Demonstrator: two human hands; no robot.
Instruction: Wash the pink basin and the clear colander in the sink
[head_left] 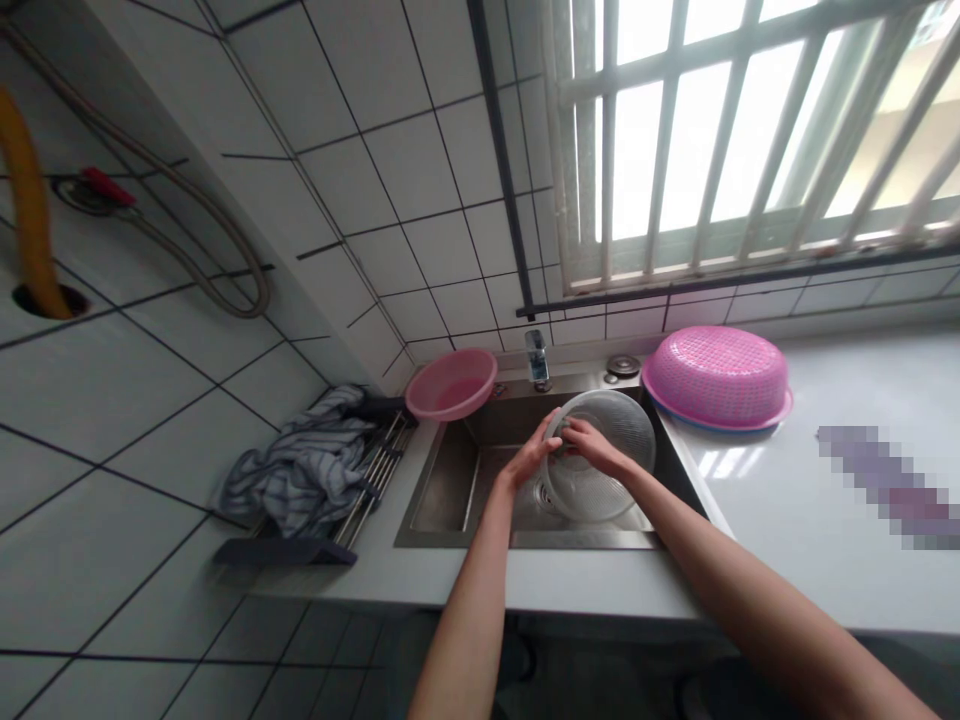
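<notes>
Two bare forearms are stretched from the lower edge over the grey counter edge into the stainless steel sink. A translucent round plastic strainer bowl is held tilted above the sink basin, below the short metal tap. Its left rim is gripped by the left hand, fingers curled. The right hand is laid against the bowl's inside, fingers closed on the rim. An upturned pink plastic basket is seen on the white counter.

a pixelated patch blurs something on the counter; its identity cannot be told.
</notes>
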